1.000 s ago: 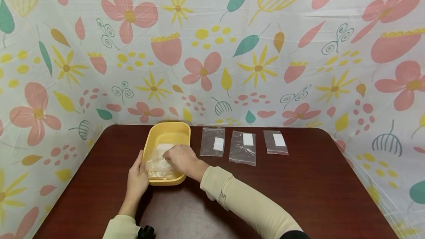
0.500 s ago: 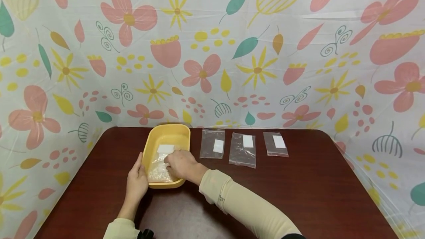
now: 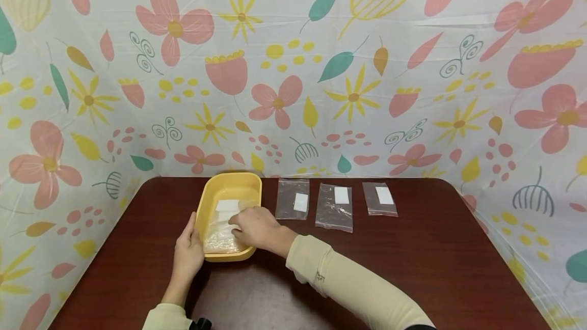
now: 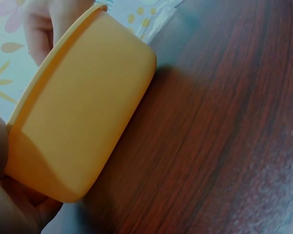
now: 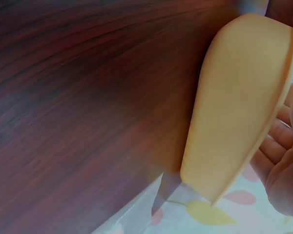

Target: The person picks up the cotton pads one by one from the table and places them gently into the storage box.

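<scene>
"Head view: where are the bags?"
"The clear bags (image 3: 223, 242) lie in the yellow tray (image 3: 229, 257), under the right hand (image 3: 258, 227). Probably light, limp, slippery; pinch an edge."
"Left wrist view?"
"The left hand (image 4: 10, 195) grips the tray's side, thumb and fingers curled round it."
"Right wrist view?"
"Right fingers bent, tips behind the rim; I can't tell whether they pinch anything."

You wore cream sleeves (image 3: 362, 288); your yellow tub (image 3: 235, 187) sat near the far edge of the red-brown, wood-grained table (image 3: 440, 258), before white fabric (image 3: 284, 29) with pink, yellow, teal florals.
</scene>
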`<state>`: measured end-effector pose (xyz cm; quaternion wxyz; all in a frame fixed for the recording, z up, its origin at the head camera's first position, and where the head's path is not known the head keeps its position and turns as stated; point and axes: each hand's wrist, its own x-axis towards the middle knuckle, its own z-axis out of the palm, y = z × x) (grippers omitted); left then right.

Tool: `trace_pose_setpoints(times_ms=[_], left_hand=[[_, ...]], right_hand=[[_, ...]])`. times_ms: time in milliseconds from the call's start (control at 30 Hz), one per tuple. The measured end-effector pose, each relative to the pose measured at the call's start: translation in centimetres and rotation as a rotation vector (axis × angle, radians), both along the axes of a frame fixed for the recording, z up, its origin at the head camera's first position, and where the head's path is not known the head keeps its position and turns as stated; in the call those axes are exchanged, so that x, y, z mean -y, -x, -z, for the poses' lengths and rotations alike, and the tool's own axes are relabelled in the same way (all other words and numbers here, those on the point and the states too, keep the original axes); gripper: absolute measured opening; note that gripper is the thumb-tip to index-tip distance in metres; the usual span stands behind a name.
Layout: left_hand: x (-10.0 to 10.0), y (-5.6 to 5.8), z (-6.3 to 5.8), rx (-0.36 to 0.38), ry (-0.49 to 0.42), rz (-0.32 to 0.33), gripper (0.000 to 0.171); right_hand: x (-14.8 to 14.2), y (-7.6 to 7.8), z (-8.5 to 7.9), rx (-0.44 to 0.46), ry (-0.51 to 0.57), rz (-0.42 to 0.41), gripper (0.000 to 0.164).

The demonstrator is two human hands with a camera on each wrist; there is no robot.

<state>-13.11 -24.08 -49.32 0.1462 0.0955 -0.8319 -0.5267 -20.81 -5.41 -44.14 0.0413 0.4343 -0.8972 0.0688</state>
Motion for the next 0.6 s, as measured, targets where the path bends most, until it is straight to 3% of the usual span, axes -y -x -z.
trace_pose_setpoints(times_ms=[200, 367, 600], left_hand=[[0.1, 0.0, -0.1, 0.020, -0.001, 0.004, 0.052], [0.2, 0.0, -0.2, 0.037, -0.003, 0.014, 0.052], [0.1, 0.0, -0.1, 0.047, -0.018, 0.008, 0.052]], right_hand=[[-3.1, -1.1, -0.7, -0.045, 0.099, -0.070, 0.008], [-6.1, -2.2, -0.5, -0.063, 0.204, -0.116, 0.026], [-10.5, -3.8, 0.6, -0.023, 0.307, -0.164, 0.029]])
